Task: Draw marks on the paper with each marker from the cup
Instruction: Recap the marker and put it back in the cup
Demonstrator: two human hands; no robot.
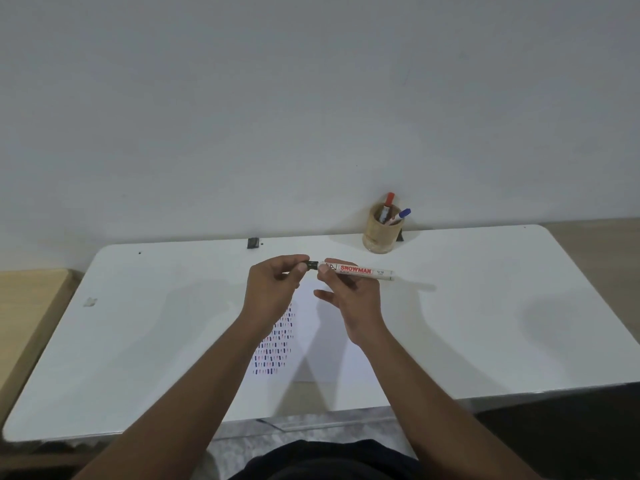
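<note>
Above the paper (332,344) I hold a white marker (360,270) level, its red label facing up. My right hand (349,299) grips the barrel near its left end. My left hand (273,285) pinches the black cap (312,265) at that end; whether the cap is seated or partly off I cannot tell. The paper lies on the white table (138,341) and carries several rows of short blue and red marks (277,341) on its left part. A round wooden cup (380,233) stands at the table's back edge with a red-capped marker (388,202) and a blue-capped marker (401,215) in it.
A grey wall rises right behind the table. A small black clip (253,242) sits on the back edge, a scrap of tape (90,301) lies at the left. A tan wooden surface (24,306) adjoins the table on the left.
</note>
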